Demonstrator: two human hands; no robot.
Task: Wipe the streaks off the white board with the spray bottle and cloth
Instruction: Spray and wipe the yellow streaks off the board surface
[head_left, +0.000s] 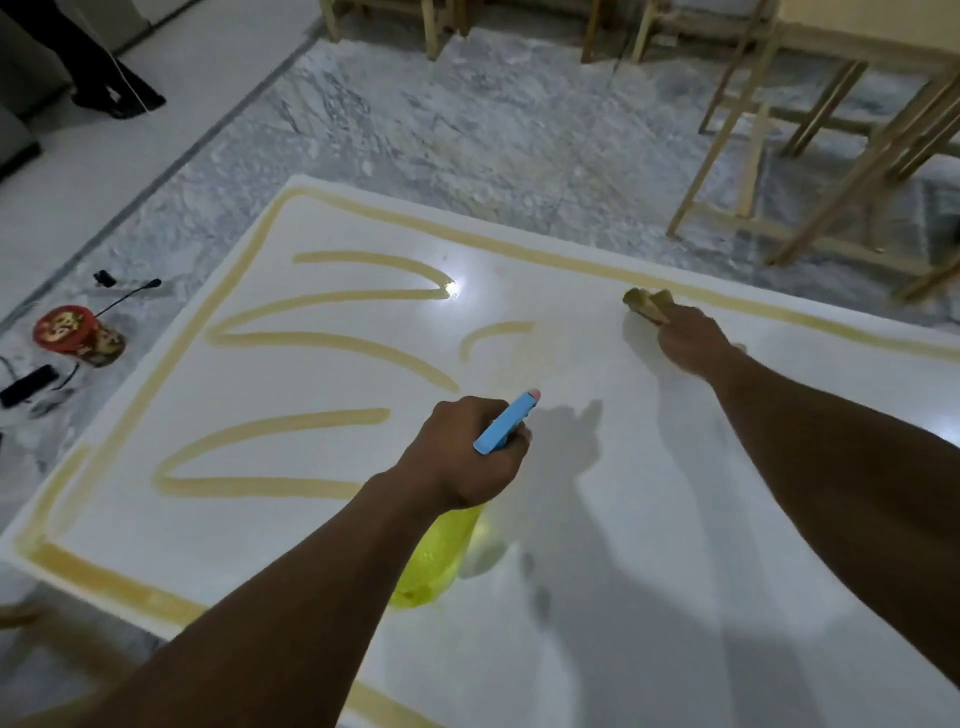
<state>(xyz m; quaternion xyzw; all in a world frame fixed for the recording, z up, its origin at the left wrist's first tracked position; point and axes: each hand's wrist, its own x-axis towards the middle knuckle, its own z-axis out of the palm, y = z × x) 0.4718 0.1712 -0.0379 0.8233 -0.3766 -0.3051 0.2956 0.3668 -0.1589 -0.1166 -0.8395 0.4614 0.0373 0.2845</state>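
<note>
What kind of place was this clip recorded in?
Probably an indoor room used as a makeshift work space, not an office: the white board lies flat, low over a marble floor, with bare wooden frames standing behind it.

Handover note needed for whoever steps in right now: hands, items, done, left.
Left hand: closed on the yellow-green spray bottle with blue trigger head, nozzle aimed across the board.
Right hand: pressing the crumpled tan cloth onto the flat white board, near the far border streak.
Done: right half of the centre looks clear, only a faint smear.
Left: yellowish zigzag streaks on the left half, the short curved streak, and the border line.
</note>
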